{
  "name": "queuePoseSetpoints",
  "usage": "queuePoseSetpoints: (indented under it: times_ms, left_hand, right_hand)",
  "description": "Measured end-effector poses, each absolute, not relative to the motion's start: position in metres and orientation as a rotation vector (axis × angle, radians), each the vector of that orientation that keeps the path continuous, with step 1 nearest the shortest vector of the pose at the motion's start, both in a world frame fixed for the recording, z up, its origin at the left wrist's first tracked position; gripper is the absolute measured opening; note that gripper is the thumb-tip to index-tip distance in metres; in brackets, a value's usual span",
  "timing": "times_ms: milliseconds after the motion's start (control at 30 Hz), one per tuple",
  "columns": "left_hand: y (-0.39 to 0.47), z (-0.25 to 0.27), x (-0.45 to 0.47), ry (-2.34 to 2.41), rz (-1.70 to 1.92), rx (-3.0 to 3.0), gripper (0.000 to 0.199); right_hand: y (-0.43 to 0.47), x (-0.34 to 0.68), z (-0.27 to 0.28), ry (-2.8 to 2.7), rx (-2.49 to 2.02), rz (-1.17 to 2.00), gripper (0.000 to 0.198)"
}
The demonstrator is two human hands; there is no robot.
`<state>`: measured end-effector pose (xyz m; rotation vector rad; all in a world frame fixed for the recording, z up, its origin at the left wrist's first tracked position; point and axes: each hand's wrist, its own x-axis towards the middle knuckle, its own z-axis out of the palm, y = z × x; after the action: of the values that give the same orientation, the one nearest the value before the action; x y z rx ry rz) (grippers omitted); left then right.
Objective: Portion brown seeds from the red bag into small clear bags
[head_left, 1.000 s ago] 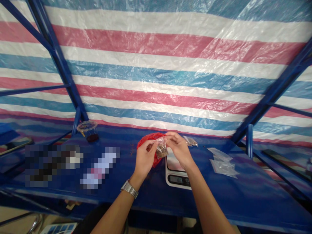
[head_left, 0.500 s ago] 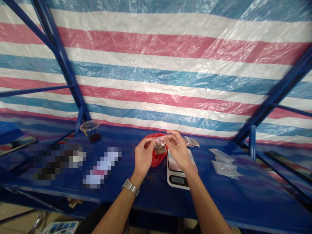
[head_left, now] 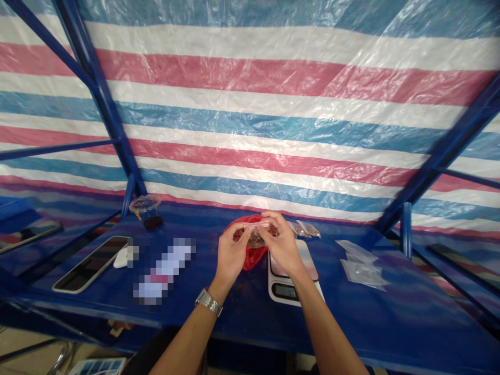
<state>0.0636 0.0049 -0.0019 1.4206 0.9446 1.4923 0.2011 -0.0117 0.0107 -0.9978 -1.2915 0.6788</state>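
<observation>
A small clear zip bag (head_left: 257, 239) with brown bits in it is pinched along its top edge by both hands. My left hand (head_left: 233, 252), a metal watch at its wrist, is closed on the bag's left side. On the other side my right hand (head_left: 282, 246) grips the same edge, thumbs close together. Behind and below the bag lies an open red plastic bag (head_left: 253, 258). A white digital scale (head_left: 310, 255) stands under my right hand and forearm, partly hidden; its display is too blurred to read.
Filled small bags (head_left: 308, 229) lie behind the scale; flat clear bags (head_left: 363, 271) lie to its right. On the left are a lidded plastic cup (head_left: 148, 211) with dark liquid, a phone (head_left: 94, 263), a white case (head_left: 122, 257) and a pixelated item (head_left: 164, 273). Blue posts and striped sheeting back the table.
Both hands have drawn closer together along the bag's top edge, and the bag's front is more covered by the fingers. The scale and other items stay in place.
</observation>
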Motion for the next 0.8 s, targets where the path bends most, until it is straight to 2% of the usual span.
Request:
queuePoseSetpoints:
  times_ms: [133,267,567,700,800]
  left_hand:
    - [0.004,0.000,0.064,0.916,1.483,1.437,0.022]
    - [0.003,-0.002,0.064,0.912,1.490,1.460,0.022]
    - [0.007,-0.004,0.060,0.906,1.450,1.572,0.023]
    - [0.001,0.004,0.053,1.306,1.550,1.785,0.026]
    - [-0.008,0.007,0.046,1.789,1.407,1.819,0.034]
  right_hand:
    - [-0.013,0.200,0.013,-1.285,-1.001,0.623,0.026]
    - [-0.015,0.200,0.015,-1.296,-0.969,0.694,0.035]
    - [-0.013,0.209,0.014,-1.313,-0.973,0.720,0.033]
    - [-0.006,0.236,0.010,-1.102,-1.068,0.460,0.035]
    - [-0.008,0.264,0.011,-0.831,-1.243,0.091,0.035]
